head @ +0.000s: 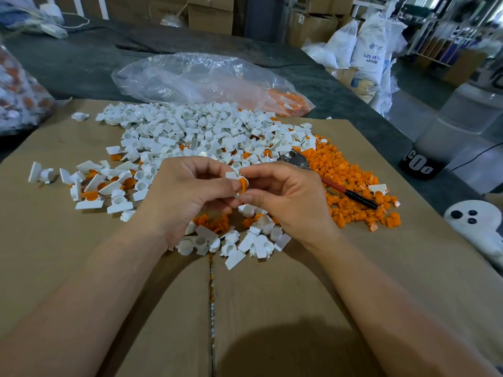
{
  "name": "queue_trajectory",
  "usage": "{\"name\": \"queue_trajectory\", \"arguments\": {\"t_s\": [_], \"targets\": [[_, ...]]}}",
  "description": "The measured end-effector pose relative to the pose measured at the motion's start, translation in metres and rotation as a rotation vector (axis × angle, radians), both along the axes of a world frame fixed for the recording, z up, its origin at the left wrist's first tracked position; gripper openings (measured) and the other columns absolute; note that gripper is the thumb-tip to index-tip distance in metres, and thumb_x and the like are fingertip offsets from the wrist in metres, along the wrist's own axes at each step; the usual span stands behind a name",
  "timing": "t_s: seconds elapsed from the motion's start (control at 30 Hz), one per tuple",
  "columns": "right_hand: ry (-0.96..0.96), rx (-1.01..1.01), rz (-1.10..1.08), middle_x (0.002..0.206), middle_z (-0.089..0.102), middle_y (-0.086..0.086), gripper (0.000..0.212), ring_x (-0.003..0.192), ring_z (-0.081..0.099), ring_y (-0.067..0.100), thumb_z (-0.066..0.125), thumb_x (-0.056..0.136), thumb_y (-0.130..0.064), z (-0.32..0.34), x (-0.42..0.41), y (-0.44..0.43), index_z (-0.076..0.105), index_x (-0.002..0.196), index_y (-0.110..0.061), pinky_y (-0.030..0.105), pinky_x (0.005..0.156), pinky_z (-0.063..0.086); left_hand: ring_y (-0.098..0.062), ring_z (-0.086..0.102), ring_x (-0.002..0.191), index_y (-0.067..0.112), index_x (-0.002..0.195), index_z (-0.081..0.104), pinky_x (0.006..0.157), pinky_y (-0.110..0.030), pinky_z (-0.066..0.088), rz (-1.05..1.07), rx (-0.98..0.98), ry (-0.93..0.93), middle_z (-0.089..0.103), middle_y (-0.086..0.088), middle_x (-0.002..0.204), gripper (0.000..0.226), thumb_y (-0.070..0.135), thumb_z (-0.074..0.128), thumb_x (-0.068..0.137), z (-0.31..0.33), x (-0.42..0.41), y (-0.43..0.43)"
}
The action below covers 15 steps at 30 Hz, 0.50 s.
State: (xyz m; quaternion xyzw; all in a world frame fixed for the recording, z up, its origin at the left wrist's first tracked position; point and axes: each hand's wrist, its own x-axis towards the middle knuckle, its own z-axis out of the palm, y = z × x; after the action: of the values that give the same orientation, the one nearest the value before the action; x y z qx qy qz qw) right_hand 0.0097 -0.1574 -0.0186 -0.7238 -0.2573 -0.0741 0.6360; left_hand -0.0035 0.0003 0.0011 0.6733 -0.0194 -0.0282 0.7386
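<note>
cardboard flaps (272,295) underlie both wrists. left hand (187,194) pinches white cap (231,175); right hand (285,200) pinches orange plug (243,184) against it, above the loose parts (190,131). align plug squarely, then press evenly until seated.

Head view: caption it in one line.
Left hand and right hand pinch a small orange plastic plug and white plastic cap over brown cardboard.

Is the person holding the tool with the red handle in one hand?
No, the tool lies on the orange pile, while the left hand and right hand pinch a small orange and white part.
</note>
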Motion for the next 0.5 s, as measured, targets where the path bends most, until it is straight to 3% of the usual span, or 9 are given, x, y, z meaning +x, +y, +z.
{"name": "queue_trajectory", "arguments": {"t_s": [0.1, 0.33, 0.5], "targets": [[0.018, 0.005, 0.008, 0.079, 0.069, -0.012, 0.034, 0.078, 0.069, 0.008, 0.070, 0.069, 0.004, 0.0004, 0.0002, -0.0007, 0.064, 0.090, -0.022, 0.021, 0.074, 0.055, -0.015, 0.064, 0.048, 0.005, 0.070, 0.066, 0.044, -0.018, 0.049, 0.009, 0.001, 0.000, 0.067, -0.010, 0.057, 0.019, 0.012, 0.071, 0.054, 0.0009, -0.0003, -0.0002], [0.038, -0.026, 0.008, 0.086, 0.067, -0.003, 0.035, 0.081, 0.068, 0.009, 0.067, 0.073, 0.009, 0.0018, 0.0008, -0.0012, 0.063, 0.091, -0.020, 0.022, 0.075, 0.054, -0.016, 0.064, 0.047, 0.002, 0.072, 0.065, 0.043, -0.018, 0.049, 0.013, -0.004, 0.021, 0.066, -0.010, 0.058, 0.027, 0.014, 0.071, 0.048, 0.0021, -0.0004, -0.0012], [0.026, -0.018, 0.005, 0.082, 0.068, -0.006, 0.030, 0.078, 0.068, 0.008, 0.069, 0.071, 0.007, 0.0002, 0.0006, -0.0012, 0.064, 0.086, -0.019, 0.020, 0.073, 0.054, -0.015, 0.063, 0.045, 0.001, 0.071, 0.065, 0.042, -0.017, 0.049, 0.018, -0.013, 0.052, 0.066, -0.011, 0.058, 0.021, 0.008, 0.073, 0.053, 0.0010, 0.0003, -0.0012]]}}
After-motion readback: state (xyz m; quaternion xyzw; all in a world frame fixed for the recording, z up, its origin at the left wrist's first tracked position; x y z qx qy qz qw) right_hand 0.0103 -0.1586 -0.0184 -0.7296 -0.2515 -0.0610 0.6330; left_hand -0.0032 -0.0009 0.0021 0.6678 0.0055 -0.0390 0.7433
